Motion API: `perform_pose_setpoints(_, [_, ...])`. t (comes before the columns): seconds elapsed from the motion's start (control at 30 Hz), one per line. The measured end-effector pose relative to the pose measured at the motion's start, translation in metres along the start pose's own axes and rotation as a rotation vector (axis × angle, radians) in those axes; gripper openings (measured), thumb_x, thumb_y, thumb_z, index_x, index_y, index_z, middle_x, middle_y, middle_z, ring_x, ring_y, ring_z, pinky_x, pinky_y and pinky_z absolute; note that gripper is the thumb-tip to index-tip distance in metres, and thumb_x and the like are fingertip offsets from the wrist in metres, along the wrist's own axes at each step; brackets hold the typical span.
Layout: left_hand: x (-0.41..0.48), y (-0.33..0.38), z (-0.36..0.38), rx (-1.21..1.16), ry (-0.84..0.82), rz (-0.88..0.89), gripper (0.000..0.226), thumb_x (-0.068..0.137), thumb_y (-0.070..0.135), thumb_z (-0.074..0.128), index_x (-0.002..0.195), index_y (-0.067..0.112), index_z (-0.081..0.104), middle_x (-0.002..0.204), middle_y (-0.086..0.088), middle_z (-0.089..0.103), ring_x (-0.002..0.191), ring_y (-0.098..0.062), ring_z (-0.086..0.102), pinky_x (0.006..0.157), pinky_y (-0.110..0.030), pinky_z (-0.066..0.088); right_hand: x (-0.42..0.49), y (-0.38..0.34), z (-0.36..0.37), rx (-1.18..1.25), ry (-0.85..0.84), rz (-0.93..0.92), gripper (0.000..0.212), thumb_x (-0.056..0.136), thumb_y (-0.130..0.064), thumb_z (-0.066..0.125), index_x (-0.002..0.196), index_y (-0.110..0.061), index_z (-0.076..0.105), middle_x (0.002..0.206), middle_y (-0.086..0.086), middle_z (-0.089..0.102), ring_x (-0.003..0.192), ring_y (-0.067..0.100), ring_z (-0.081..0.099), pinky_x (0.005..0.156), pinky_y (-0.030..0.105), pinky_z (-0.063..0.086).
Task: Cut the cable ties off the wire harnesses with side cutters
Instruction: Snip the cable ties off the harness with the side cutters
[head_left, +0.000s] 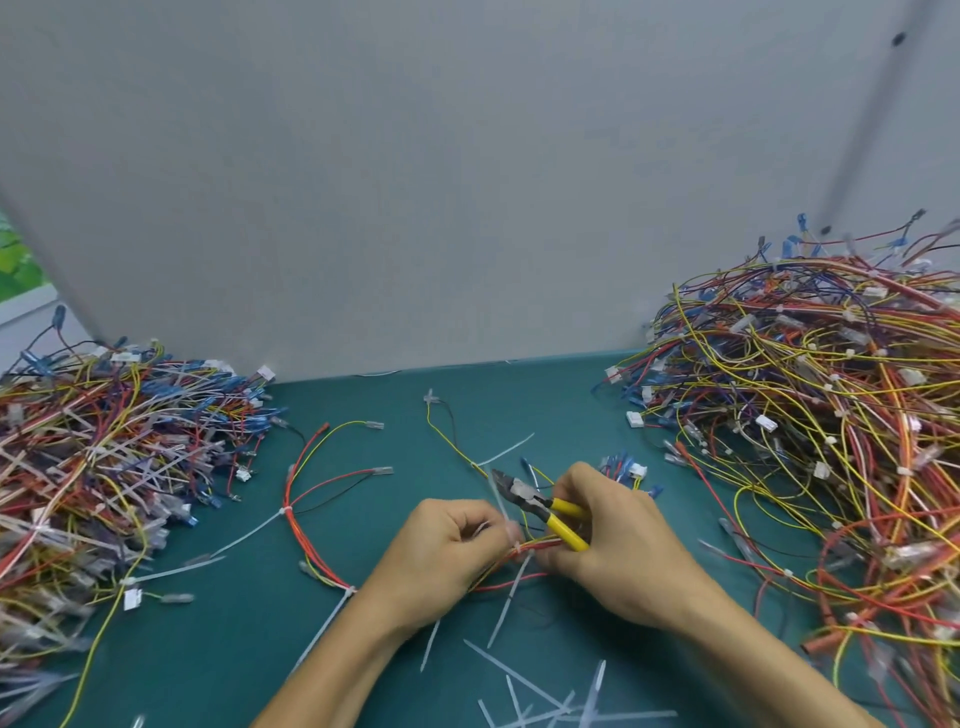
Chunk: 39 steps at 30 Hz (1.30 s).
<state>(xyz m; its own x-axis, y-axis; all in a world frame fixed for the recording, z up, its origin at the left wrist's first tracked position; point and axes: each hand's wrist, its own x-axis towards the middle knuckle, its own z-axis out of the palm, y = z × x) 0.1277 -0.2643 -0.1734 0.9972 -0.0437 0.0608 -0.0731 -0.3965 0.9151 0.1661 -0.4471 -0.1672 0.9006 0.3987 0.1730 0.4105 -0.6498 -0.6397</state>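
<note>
A wire harness (311, 499) of red, yellow and black wires lies on the green mat, bound by white cable ties (287, 512). My left hand (447, 545) pinches a white tie tail and the bundle near the middle. My right hand (608, 535) grips the yellow-handled side cutters (540, 506). Their jaws point up and left, just above the bundle, and look nearly closed. The fingertips of both hands meet at a tie (518, 546) on the red and yellow wires.
A tall tangle of harnesses (810, 415) fills the right side. Another heap with many tie tails (104, 457) lies at the left. Loose cut ties (545, 696) are scattered on the mat (249, 649) near the front edge. A grey wall stands behind.
</note>
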Motion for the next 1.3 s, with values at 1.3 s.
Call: perform_pose_setpoints(1.3, [-0.001,0.004,-0.003,-0.214,-0.058,-0.009,0.013,0.091,-0.002,0.057,0.082,0.007,0.06,0.077,-0.009,0.068,0.05,0.005,0.051,0.053,-0.005,0.036,0.004,0.003,-0.049,-0.623,-0.338,-0.257,0.039,0.08,-0.023,0.053,0.115,-0.038,0.056,0.097,-0.01,0.051,0.1,0.021,0.052,0.076,0.038,0.051])
